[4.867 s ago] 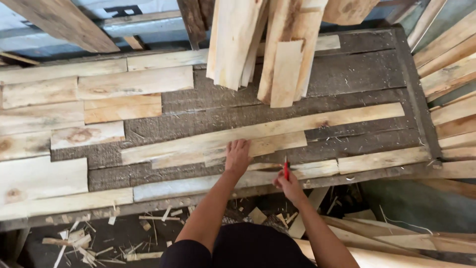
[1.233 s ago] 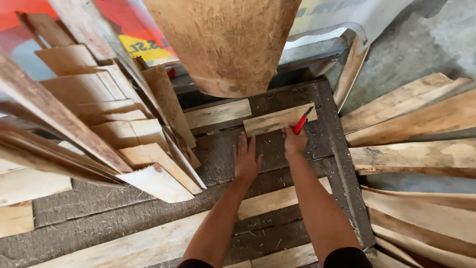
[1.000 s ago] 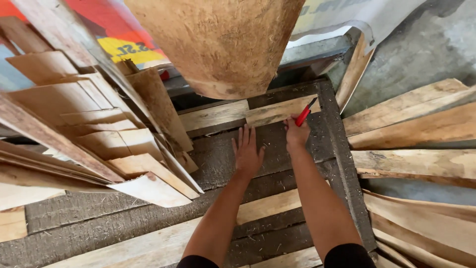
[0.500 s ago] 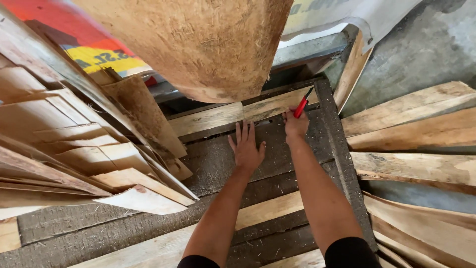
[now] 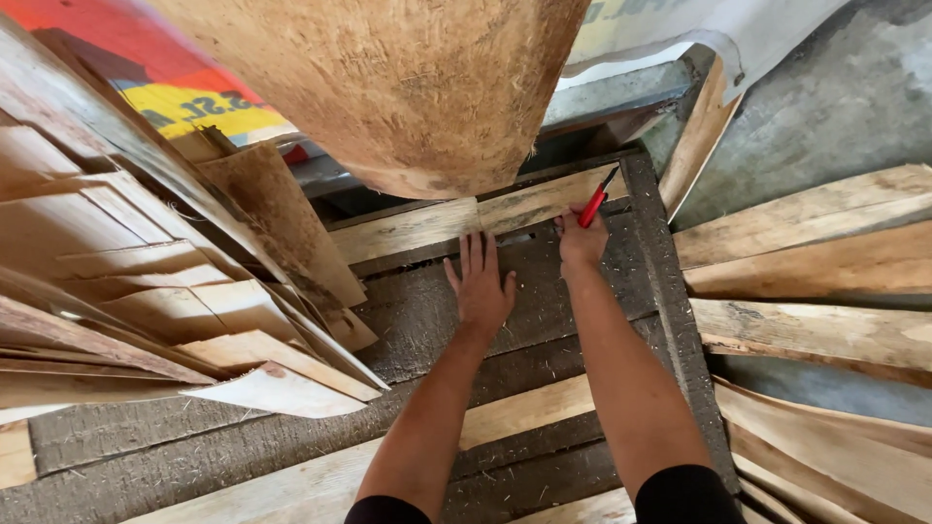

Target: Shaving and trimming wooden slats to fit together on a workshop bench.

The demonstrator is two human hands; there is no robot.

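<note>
Dark board [image 5: 417, 311] | left hand [image 5: 481, 286] flat | right hand [image 5: 581, 241] grips red pencil [image 5: 593, 206]

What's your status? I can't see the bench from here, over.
Left hand flat, open on the dark fibrous panel. Right hand shut on red pen, tip at the pale wooden strip. Big round log overhangs it.

Two bare forearms are seen, with black short sleeves [image 5: 684, 495] cut off at the near edge (nothing worn on wrists or fingers).
</note>
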